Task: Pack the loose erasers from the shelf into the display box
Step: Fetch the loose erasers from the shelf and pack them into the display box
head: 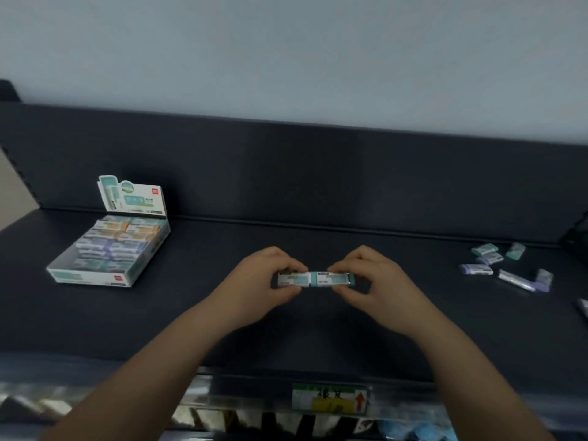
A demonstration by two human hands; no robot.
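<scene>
Two end-to-end erasers (331, 279) (labels (294, 279) blurred)

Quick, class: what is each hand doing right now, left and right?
Left hand: pinches the left eraser of two held end to end.
Right hand: pinches the right eraser.
</scene>
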